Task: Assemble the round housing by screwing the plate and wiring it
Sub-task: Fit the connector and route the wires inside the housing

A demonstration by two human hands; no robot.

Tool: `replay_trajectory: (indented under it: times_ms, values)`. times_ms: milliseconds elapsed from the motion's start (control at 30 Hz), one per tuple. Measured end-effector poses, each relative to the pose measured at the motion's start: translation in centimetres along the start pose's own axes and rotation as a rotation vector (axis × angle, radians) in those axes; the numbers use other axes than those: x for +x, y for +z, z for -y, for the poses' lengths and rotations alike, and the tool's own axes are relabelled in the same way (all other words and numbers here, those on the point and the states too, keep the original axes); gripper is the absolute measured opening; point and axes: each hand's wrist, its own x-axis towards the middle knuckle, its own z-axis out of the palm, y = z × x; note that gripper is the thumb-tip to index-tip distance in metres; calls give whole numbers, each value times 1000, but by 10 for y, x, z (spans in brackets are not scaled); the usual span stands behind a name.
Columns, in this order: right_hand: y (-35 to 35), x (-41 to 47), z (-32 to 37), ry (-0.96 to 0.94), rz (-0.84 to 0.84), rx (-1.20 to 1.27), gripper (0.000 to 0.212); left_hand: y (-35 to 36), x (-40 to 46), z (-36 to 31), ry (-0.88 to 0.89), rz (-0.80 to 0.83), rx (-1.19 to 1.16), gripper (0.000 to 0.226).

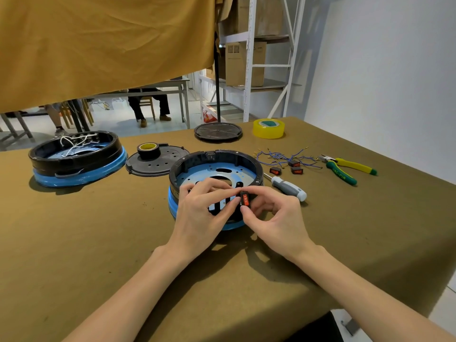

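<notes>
I see the olive-covered table (74,243) first, and on it, near its middle, the round housing (214,169) I am working on: a black ring on a blue base, open at the top, with the blue metal plate (217,172) lying flat inside it. A second housing (76,159), already holding white wires, sits well apart at the far left, with a black cover (158,164) and a roll of black tape (148,149) between the two. To the right lie green-and-yellow pliers (345,169), a grey-handled screwdriver (288,187) just beside the housing, and a tangle of blue wires (286,156) with spare red switches (296,170). My left hand (199,213) rests against the near wall of the housing, fingers curled over its rim and its fingertip touching the switch. My right hand (274,213) pinches a red rocker switch (246,199) between thumb and forefinger, the other fingers loosely curled. The switch stands with its long axis upright, red face toward me, pressed at the near-right of the housing wall, just right of the row of upright slots beneath my left fingers. I judge the switch is meant for one of those slots; the push would go straight away from me, into the wall, with the right hand nearer. Whether it is seated I cannot tell.
</notes>
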Motion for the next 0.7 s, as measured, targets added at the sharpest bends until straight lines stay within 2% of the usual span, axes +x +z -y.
replay_trajectory:
  times_ms: [267, 400, 567, 700]
  values:
    - [0, 2, -2, 56, -2, -15, 36, -3, 1, -3, -33, 73, 47, 48]
    - [-2, 2, -3, 69, 54, -27, 35, -1, 2, -5, -48, 75, 47, 55]
    - [-6, 2, -4, 117, 114, 1, 31, 1, 3, -5, -72, 71, 84, 47]
    - [-12, 6, -7, 173, 57, 37, 42, 3, 3, -6, -86, 52, 94, 46]
